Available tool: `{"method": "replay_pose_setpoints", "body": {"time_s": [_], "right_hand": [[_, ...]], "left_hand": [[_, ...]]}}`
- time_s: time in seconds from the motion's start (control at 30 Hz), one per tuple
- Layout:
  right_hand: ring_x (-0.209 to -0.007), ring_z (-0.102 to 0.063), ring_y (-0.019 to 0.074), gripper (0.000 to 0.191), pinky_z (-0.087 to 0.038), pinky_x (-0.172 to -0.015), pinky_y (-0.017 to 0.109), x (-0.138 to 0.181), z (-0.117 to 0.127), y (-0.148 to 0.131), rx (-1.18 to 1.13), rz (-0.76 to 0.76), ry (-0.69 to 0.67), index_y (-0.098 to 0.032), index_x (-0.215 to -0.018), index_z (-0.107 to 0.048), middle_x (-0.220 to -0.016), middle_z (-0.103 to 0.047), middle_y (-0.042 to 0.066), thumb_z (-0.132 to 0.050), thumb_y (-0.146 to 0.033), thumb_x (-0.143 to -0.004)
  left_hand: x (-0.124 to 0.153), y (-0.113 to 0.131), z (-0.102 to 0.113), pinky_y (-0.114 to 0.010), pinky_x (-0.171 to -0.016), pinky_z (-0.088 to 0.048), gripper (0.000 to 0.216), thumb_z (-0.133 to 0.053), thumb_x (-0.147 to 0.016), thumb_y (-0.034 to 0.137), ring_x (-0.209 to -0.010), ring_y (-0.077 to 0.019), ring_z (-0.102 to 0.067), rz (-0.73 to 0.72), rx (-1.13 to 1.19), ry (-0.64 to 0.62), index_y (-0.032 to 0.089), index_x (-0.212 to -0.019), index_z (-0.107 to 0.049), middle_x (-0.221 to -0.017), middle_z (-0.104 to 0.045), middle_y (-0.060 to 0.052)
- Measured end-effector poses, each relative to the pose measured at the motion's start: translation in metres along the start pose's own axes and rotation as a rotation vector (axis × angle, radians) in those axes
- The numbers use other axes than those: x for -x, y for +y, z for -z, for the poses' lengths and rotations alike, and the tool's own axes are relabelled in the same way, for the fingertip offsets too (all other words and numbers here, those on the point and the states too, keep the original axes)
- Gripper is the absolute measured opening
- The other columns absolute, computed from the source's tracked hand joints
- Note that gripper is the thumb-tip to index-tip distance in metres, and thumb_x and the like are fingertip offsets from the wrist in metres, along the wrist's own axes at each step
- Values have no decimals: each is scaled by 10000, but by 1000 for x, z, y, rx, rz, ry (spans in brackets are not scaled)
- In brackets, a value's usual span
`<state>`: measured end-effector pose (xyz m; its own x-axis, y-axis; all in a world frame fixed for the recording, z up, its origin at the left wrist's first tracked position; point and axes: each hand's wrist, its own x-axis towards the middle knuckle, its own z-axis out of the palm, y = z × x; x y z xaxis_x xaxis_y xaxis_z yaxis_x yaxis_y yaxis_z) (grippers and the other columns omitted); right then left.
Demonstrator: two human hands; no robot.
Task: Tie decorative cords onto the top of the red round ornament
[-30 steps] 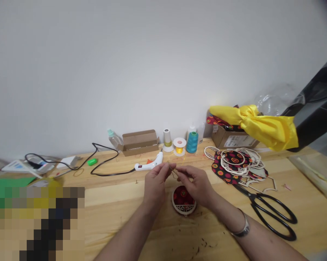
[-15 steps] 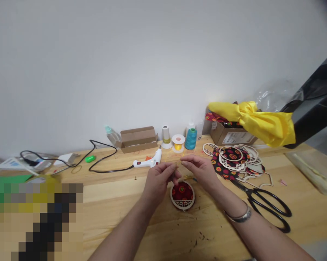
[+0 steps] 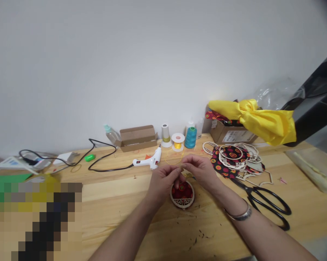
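Note:
My left hand (image 3: 163,181) and my right hand (image 3: 200,172) meet above a round ornament (image 3: 182,195), a pale wooden fretwork ring filled with red patterned cloth, lying on the wooden table (image 3: 111,203). Both hands pinch a thin yellow thread (image 3: 172,162) that loops away toward the spools. Fingertips of the two hands nearly touch. My right wrist wears a silver bangle (image 3: 241,215).
A white glue gun (image 3: 149,161) with a black cord lies behind my hands. Behind it stand a yellow spool (image 3: 178,142), a teal spool (image 3: 191,137) and an open cardboard box (image 3: 137,137). Black scissors (image 3: 267,206), fretwork pieces (image 3: 235,157) and yellow cloth (image 3: 257,121) are at right.
My hands have drawn closer together over the ornament and the yellow thread now forms a visible loop behind them. The view has shifted slightly.

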<state>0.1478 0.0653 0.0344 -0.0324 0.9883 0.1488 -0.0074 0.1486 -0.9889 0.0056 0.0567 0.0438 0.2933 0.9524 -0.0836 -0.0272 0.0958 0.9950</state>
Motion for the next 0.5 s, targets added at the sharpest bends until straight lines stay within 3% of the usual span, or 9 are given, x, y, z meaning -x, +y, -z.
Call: {"method": "replay_pose_setpoints", "body": {"time_s": [0.5], "right_hand": [[-557,-445,101,134,-372,-544,233,-1,0,1,21,-30,50,-163,-629,-565,-581,-520,-31,-608,-282,-672]], "left_hand": [[-1,-7,0,-178,-433,-310,237,-585,-745,336,-424,-48,-394,18,2,-16,129,-645,-647,-535,-610,-13]]}}
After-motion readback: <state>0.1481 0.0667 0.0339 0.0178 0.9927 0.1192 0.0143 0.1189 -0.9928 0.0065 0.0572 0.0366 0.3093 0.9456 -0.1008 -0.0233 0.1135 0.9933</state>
